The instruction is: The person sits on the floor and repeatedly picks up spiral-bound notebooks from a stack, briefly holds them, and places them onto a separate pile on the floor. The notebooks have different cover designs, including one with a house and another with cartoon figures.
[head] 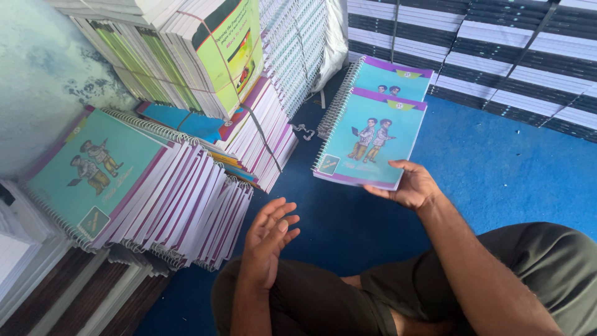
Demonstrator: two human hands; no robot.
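My right hand (410,185) grips the lower right corner of a spiral-bound book (370,138) with a teal cover, purple border and two cartoon figures, held up over the blue floor. Behind it a stack of the same books (388,78) rests on the floor. My left hand (268,239) hovers open above my left knee, palm turned inward, holding nothing. It is nearest to a leaning row of matching teal spiral books (134,186) at the left.
Strapped bundles of green-covered books (205,50) rise at the upper left over a pile with purple edges (267,134). Dark and white banded stacks (497,50) line the back right. Blue carpet (497,168) covers the floor. My legs in dark trousers (528,267) fill the lower right.
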